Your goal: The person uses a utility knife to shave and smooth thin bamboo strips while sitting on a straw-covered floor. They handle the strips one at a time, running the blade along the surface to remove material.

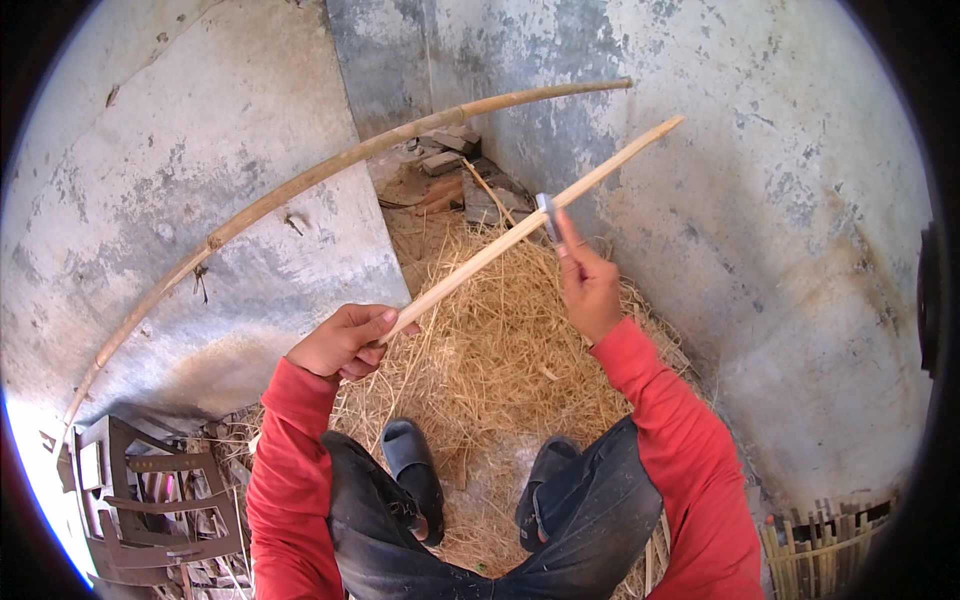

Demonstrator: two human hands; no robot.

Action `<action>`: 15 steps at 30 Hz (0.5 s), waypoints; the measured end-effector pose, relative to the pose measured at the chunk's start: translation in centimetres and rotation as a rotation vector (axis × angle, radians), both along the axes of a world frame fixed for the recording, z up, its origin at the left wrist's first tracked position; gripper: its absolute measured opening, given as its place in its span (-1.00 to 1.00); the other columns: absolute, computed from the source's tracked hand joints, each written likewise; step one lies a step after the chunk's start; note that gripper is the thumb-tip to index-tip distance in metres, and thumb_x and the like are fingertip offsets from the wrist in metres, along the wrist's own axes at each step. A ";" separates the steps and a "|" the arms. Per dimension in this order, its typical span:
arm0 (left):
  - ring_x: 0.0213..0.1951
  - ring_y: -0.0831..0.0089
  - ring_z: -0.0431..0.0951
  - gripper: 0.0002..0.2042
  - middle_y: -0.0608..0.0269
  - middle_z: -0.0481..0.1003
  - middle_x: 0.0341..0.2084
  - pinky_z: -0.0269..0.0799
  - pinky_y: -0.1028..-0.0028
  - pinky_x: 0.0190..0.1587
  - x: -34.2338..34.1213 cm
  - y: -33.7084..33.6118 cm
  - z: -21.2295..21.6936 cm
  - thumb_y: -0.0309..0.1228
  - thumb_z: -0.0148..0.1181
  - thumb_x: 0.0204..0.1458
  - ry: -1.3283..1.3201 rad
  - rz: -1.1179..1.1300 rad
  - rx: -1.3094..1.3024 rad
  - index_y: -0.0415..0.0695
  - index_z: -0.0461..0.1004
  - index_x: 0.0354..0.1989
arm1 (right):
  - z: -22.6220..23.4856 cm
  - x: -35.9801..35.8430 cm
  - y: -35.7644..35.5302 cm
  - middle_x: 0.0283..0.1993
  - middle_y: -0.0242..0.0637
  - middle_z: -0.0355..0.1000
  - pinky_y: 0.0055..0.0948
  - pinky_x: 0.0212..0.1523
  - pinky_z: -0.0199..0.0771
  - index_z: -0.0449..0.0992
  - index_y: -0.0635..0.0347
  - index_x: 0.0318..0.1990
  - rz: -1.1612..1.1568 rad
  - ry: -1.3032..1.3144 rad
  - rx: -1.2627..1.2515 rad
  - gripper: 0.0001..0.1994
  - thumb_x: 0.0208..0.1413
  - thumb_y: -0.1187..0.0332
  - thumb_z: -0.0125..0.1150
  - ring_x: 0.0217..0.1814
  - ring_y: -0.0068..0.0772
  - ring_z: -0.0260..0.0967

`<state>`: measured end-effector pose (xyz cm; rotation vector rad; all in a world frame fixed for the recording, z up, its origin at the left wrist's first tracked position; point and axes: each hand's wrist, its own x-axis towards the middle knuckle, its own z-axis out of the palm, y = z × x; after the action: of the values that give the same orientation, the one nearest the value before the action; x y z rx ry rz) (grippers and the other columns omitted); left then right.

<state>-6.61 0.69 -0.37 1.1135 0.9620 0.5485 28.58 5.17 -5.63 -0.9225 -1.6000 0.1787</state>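
My left hand (pixel 352 340) is closed round the near end of a pale, straight bamboo strip (pixel 480 258). The strip slants up and away to the right, its far end reaching in front of the wall. My right hand (pixel 590 283) grips a small knife (pixel 549 218), its index finger stretched along it. The grey blade lies across the strip, past its middle, and seems to touch it. Most of the knife's handle is hidden in the fingers.
A heap of straw-like shavings (pixel 510 340) covers the floor before my sandalled feet. A long bent bamboo pole (pixel 300 183) arches across the left wall. Bricks (pixel 445 162) lie in the far corner. A dark wooden chair (pixel 165 500) stands at lower left, slats (pixel 825 555) at lower right.
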 end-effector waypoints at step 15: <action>-0.73 0.76 0.00 -0.66 0.57 0.11 -0.71 -0.15 0.64 -0.72 -0.4 0.4 -0.9 -0.19 -0.03 0.45 -0.105 -0.079 -0.106 -0.16 0.49 0.17 | -1.0 -2.7 -2.0 -0.51 -0.12 0.41 -0.45 -0.52 0.32 0.41 -0.07 0.41 0.304 -0.123 -0.076 -0.48 0.30 0.50 0.15 -0.61 -0.54 0.12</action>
<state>-6.97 1.10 -1.27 1.0131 0.8429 0.4816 25.87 3.14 -6.58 -0.7551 -1.8543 0.4030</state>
